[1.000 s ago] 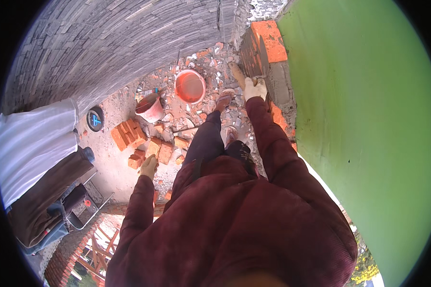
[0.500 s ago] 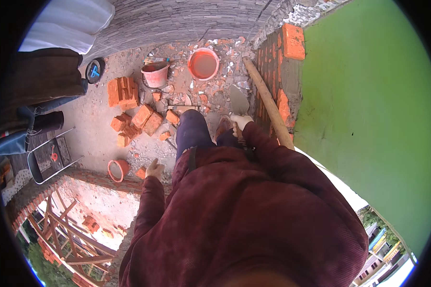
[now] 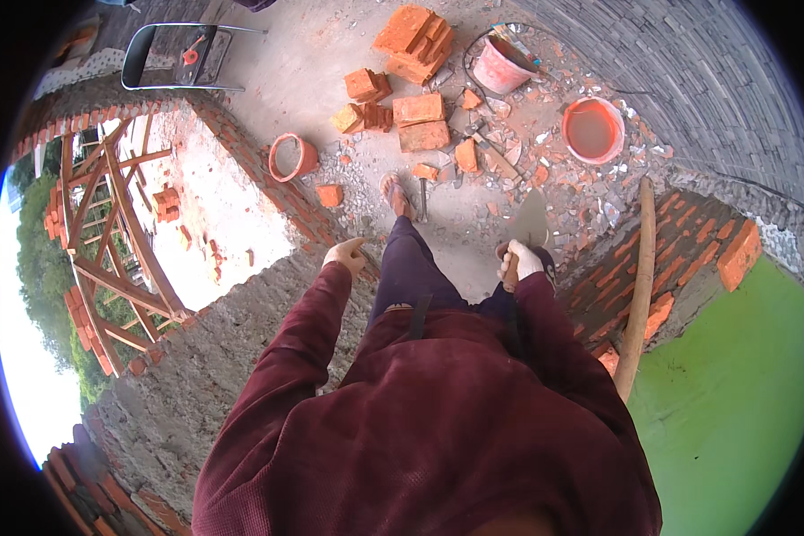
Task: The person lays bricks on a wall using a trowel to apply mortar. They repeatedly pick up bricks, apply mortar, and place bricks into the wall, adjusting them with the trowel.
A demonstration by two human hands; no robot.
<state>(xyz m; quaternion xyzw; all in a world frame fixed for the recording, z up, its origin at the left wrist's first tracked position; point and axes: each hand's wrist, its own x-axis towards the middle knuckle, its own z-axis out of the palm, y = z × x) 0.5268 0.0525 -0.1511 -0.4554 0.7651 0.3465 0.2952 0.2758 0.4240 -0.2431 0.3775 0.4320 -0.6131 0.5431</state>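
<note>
Low over a rubble-strewn grey floor (image 3: 451,255), a worker's white-gloved right hand (image 3: 523,263) closes around the wooden handle of a grey metal trowel (image 3: 531,219), its blade pointing toward the floor's far edge. The pale-gloved left hand (image 3: 347,255) hangs with fingers loosely apart, near the floor's left edge.

Three containers stand around the workspace. Toward the floor's far right corner, near a grey stone-clad wall (image 3: 688,80), a round orange-red bucket (image 3: 592,105) holds murky grey-brown liquid. Farther left along the far edge sits a pinkish-red bucket (image 3: 498,71), its contents hard to make out. At the left edge, just beside a low red-brick wall (image 3: 257,179), a small orange bucket (image 3: 307,159) contains grey material. Stacked orange bricks (image 3: 415,45) rise between the latter two, while a long round wooden pole (image 3: 639,286) lies across mortar-streaked brickwork (image 3: 679,259) at right.
</note>
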